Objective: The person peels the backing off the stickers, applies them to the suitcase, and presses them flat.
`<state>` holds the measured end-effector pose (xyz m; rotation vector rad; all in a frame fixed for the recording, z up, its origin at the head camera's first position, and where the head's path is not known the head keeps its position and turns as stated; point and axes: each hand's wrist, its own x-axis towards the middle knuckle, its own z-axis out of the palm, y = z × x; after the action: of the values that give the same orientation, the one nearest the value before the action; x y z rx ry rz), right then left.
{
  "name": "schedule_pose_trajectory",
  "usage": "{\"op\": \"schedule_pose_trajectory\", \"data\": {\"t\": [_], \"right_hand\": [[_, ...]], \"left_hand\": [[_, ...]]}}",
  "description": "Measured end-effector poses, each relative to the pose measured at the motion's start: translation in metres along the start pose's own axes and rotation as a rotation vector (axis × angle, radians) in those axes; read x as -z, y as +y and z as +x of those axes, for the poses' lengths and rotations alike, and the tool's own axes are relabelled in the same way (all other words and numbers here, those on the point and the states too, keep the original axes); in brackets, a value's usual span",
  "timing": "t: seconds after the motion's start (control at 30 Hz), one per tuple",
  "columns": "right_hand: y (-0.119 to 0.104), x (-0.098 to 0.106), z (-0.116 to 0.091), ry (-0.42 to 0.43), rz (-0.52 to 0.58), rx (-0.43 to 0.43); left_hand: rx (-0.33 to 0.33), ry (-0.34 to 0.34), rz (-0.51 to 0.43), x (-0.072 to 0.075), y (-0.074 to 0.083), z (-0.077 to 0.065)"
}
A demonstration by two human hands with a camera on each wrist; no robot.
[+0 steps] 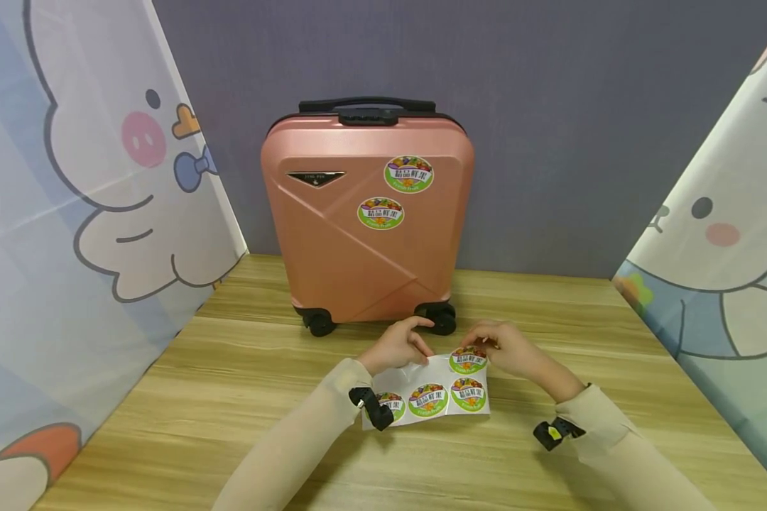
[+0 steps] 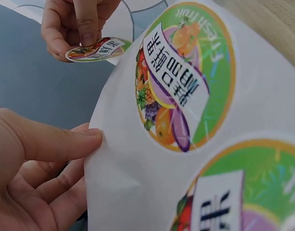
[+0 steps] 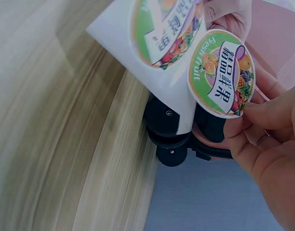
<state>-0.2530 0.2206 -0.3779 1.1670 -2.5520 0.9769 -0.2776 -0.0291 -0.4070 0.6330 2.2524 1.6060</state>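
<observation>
My left hand point(image 1: 400, 345) pinches the far edge of a white sticker sheet point(image 2: 118, 187) between thumb and fingers. At the sheet's far right corner, my right hand point(image 1: 505, 346) pinches the rim of a round "Fresh Fruit" sticker point(image 3: 222, 74), with green and orange borders and printed fruit. In the left wrist view this sticker stands up at an angle from the sheet, partly peeled. Several like stickers lie flat along the sheet's near side, one of them a round sticker point(image 1: 428, 401) in the middle. The left wrist strap overlaps the leftmost one.
A pink suitcase point(image 1: 358, 270) stands upright on black wheels just beyond my hands. Its front carries an upper fruit sticker point(image 1: 409, 174) and a lower fruit sticker point(image 1: 381, 213). Below everything is a wood-grain table point(image 1: 230, 397), with a grey partition point(image 1: 550, 142) behind and cartoon-printed cloths at both sides.
</observation>
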Motion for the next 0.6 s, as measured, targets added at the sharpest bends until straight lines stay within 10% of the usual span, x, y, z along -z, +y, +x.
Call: {"op": "schedule_pose_trajectory", "data": {"t": [0.6], "right_hand": [[-0.007,0.003,0.005,0.027,0.080,-0.168]], "left_hand": [[-0.058,-0.024,0.117,-0.005,-0.013,-0.001]]}}
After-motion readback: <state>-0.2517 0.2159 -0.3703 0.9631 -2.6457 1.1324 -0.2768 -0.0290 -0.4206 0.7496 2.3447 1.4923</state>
